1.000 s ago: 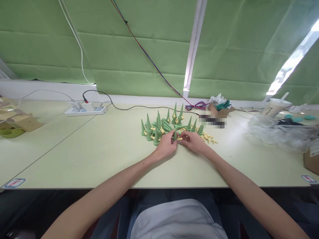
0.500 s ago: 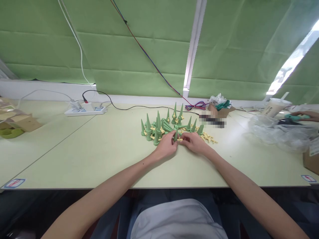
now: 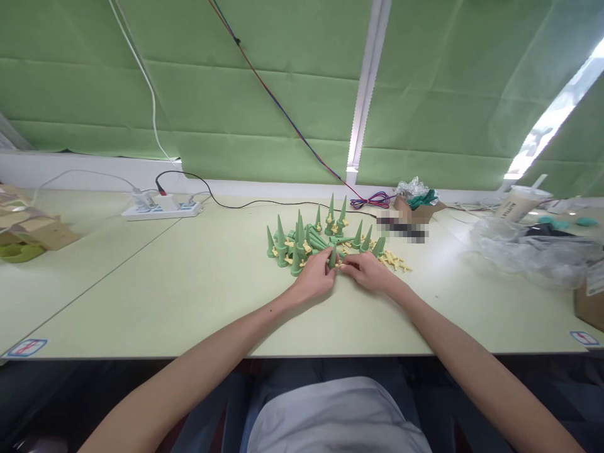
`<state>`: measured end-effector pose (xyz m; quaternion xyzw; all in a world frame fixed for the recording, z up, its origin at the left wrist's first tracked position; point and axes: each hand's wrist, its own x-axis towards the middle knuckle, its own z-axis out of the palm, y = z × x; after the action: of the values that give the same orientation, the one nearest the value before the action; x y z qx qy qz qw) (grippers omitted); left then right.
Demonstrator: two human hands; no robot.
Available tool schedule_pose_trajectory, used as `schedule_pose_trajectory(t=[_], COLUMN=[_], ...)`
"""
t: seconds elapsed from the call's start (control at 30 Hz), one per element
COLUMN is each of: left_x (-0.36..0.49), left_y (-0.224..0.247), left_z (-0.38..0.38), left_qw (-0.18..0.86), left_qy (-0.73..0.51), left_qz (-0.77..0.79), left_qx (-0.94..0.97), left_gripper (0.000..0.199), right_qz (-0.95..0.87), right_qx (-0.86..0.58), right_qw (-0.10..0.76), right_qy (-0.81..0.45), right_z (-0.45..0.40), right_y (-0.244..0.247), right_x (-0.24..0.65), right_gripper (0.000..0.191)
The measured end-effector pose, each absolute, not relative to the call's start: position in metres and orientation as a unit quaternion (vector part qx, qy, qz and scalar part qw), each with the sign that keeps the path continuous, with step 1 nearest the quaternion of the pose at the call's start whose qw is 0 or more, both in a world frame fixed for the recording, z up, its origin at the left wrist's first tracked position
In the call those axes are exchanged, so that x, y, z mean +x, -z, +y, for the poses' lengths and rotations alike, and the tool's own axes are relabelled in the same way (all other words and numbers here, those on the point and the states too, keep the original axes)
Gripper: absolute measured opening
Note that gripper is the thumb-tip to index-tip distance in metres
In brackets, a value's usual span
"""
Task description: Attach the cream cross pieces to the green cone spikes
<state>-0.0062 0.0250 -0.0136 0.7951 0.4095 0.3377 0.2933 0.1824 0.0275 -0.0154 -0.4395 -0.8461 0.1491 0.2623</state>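
Note:
My left hand (image 3: 318, 274) is closed around a green cone-shaped piece (image 3: 333, 257), held upright just above or on the table. Close beside it, my right hand (image 3: 365, 269) pinches a small yellow piece (image 3: 339, 265) against the cone's lower side. Fingers partly cover both parts. To the left stand several green cones (image 3: 282, 236) with small yellow pieces at their sides. Behind my hands lie more green cones (image 3: 317, 237) on their sides. A pile of loose yellow pieces (image 3: 395, 260) spreads to the right of the cones.
On the pale table (image 3: 189, 296), a white power strip (image 3: 163, 209) stands at the back left, with cardboard pieces (image 3: 47, 233) farther left. A small box (image 3: 418, 211) sits at the back right. Clear plastic bags (image 3: 542, 251) and a lidded cup (image 3: 521, 202) are at the far right.
My right fingers have shifted slightly at the yellow piece, while the left hand stays on the cone. Another person's hand at the far right has gone out of view.

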Motion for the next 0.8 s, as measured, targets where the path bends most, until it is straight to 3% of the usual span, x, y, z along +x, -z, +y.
schedule_pose_trajectory(t=[0.8], left_x=[-0.0058], left_y=[0.0155], left_z=[0.0263], left_qw=[0.283], left_qy=[-0.334], left_qz=[0.412], left_qx=[0.799], left_gripper=[0.016], right_qz=[-0.845], right_qx=[-0.457], right_qw=[0.236], right_qy=[-0.148], right_z=[0.0261], right_y=[0.0145], right_x=[0.1796], right_gripper=[0.034])
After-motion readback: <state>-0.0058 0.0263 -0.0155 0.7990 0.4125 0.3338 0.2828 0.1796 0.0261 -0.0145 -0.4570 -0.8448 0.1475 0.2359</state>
